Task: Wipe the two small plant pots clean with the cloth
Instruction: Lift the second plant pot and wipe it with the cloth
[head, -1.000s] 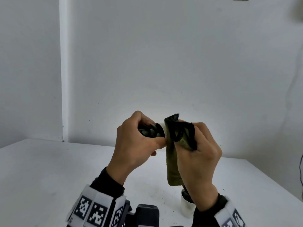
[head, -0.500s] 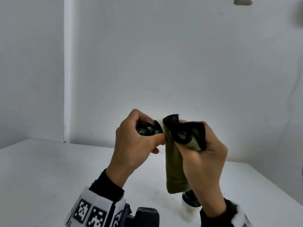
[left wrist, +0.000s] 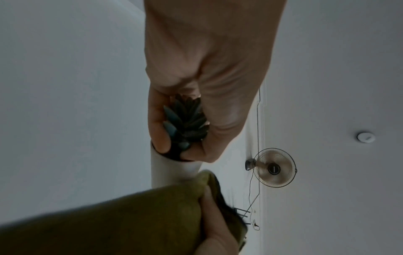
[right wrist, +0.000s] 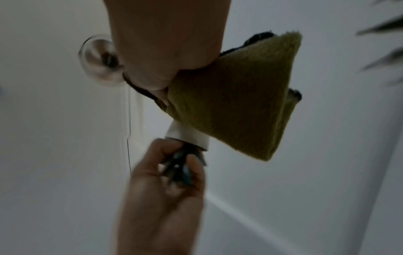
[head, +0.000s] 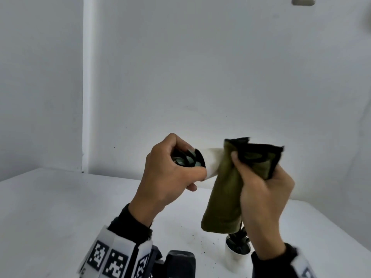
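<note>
Left hand (head: 170, 173) grips the first pot (head: 210, 162) by its rim end, fingers curled around the mouth and the plant (head: 185, 158); pot held on its side, in the air above the table (head: 60, 207), base pointing toward the right hand

Right hand (head: 263, 189) clutches the cloth (head: 224, 197), olive with a dark edge, bunched around the base end of that pot. A short white band of the pot's wall shows between the two hands; the rest is under the cloth. One fold of the cloth hangs loose below the hand

Left wrist view: fingertips sit on the rim, leaves spread into the palm, cloth touching the wall just beyond. Right wrist view blurred, consistent with the hand in motion, but direction cannot be told

Second pot (head: 237, 255) stands upright on the table, below the right forearm, partly hidden by it and by the hanging cloth. Dark specks (head: 202, 243), probably soil, lie on the table near it

Progress, as judged: first pot mid-wipe, base end being worked, rim end under the left hand not reachable in this grip. Whether the second pot is already clean cannot be told; it looks white, no detail visible. Left at least: finish the first pot, set it down, and, if not yet done, wipe the second
</note>
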Demonstrator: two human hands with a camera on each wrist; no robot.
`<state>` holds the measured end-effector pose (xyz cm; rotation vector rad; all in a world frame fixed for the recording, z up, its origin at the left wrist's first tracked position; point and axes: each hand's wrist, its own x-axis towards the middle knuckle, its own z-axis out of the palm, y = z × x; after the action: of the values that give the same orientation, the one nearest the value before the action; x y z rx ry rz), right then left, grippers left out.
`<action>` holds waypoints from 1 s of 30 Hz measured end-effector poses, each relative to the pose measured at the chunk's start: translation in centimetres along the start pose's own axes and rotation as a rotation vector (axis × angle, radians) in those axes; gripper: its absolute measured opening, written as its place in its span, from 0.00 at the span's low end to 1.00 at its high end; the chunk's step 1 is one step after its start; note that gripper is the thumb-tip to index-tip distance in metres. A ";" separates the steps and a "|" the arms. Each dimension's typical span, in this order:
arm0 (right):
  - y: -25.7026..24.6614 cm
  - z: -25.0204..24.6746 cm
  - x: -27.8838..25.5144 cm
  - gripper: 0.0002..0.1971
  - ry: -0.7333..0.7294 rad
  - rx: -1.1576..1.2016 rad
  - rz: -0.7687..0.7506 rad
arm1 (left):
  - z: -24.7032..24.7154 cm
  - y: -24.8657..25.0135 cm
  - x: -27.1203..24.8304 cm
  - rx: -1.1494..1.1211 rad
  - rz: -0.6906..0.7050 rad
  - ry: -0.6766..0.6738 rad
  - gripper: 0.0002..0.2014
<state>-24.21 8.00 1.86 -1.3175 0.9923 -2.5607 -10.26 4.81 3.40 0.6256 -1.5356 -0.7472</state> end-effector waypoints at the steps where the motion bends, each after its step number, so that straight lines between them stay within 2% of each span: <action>1: -0.3 -0.2 0.3 0.08 0.034 0.142 0.133 | -0.1 0.1 0.0 -0.012 0.001 0.004 0.18; 3: -0.7 -0.8 1.1 0.06 0.050 0.272 0.271 | -0.4 0.0 0.1 -0.016 0.015 0.017 0.18; 5: -1.2 -1.2 1.5 0.05 0.032 0.277 0.289 | -0.6 -0.1 0.3 -0.024 0.029 0.039 0.17; 10: -2.2 -1.3 1.3 0.07 -0.081 0.065 0.148 | -0.7 0.0 0.3 0.026 0.087 0.073 0.16; 14: -2.3 -0.5 0.2 0.07 -0.170 -0.032 0.018 | -0.5 0.1 0.0 0.220 0.208 0.100 0.18; 17: -2.0 -0.4 -0.1 0.12 -0.082 -0.102 -0.074 | -0.2 -0.2 0.0 0.388 0.311 0.140 0.21; 21: -1.6 -0.8 0.4 0.11 0.026 -0.222 -0.156 | 0.1 -0.5 0.0 0.485 0.385 0.167 0.22; 25: -1.4 -0.7 0.5 0.07 -0.031 -0.332 -0.195 | 0.3 -0.3 -0.2 0.477 0.384 0.164 0.19; 30: -0.7 -0.6 0.2 0.09 -0.089 -0.390 -0.211 | 0.6 -0.4 -0.3 0.477 0.388 0.126 0.18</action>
<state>-24.66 8.79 2.21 -1.6961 1.4628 -2.5085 -10.83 4.83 2.94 0.6778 -1.6608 -0.0412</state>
